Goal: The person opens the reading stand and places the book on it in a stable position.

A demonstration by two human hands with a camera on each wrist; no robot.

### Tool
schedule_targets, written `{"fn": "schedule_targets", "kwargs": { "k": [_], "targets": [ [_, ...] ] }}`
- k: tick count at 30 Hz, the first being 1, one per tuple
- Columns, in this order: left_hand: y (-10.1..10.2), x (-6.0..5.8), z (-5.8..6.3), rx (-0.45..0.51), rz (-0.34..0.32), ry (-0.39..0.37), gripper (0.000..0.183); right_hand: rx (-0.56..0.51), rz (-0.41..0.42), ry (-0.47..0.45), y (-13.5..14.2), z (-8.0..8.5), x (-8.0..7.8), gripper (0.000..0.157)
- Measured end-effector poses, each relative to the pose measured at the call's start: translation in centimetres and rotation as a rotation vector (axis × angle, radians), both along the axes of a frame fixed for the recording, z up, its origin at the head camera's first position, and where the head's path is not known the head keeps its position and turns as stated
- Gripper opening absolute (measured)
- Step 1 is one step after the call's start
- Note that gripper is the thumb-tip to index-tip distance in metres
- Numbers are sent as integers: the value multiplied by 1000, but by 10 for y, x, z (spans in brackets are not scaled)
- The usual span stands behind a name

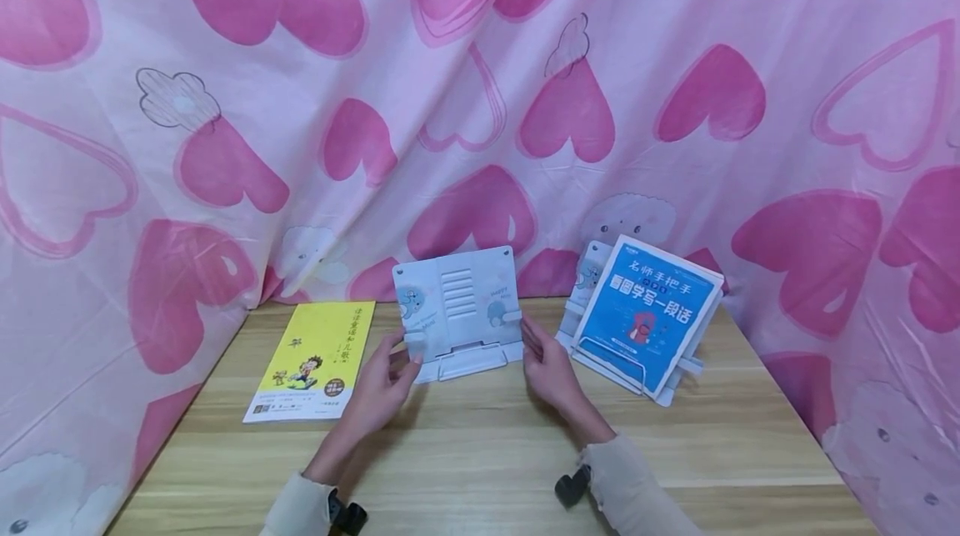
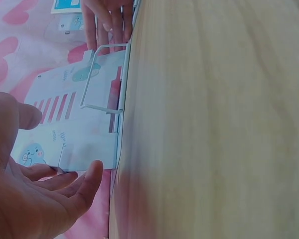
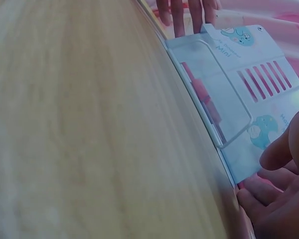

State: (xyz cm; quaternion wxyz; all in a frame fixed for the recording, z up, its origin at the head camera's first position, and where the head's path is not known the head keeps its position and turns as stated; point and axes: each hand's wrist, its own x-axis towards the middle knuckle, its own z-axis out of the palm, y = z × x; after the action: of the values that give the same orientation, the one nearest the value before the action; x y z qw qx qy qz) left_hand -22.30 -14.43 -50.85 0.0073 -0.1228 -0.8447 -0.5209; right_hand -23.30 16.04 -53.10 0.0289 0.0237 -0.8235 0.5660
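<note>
A pale blue book stand [image 1: 480, 315] with cartoon prints and a slotted back stands upright on the table, its wire page holder [image 2: 93, 79] at the front. My left hand [image 1: 382, 386] is at the stand's left side, thumb spread away from the fingers, which lie along the edge. On the opposite side, my right hand [image 1: 551, 365] has its fingers extended beside the right edge. The right wrist view shows that thumb [image 3: 276, 152] in front of the panel and the other fingers low by its edge. Neither hand is closed around the stand.
A yellow book [image 1: 318, 361] lies flat on the wooden table [image 1: 465, 453], left of the left hand. To the right, a second stand [image 1: 592, 269] holds a blue book [image 1: 648, 311], tilted back. A pink heart-patterned curtain [image 1: 480, 102] hangs behind and at both sides.
</note>
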Motion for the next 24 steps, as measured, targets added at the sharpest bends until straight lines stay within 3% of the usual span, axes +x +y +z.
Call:
{"fn": "schedule_targets", "kwargs": {
  "k": [11,19,24],
  "targets": [
    [-5,-4,0,10,-11,-6,66,34,66,-31,4,-1,-2,69],
    [-10,-5,0,-15,38,-2,67,61,92,4,3,-2,-4,70],
    [-10,-7,1,0,33,1,68,45,101,-1,3,-2,-7,71]
  ]
}}
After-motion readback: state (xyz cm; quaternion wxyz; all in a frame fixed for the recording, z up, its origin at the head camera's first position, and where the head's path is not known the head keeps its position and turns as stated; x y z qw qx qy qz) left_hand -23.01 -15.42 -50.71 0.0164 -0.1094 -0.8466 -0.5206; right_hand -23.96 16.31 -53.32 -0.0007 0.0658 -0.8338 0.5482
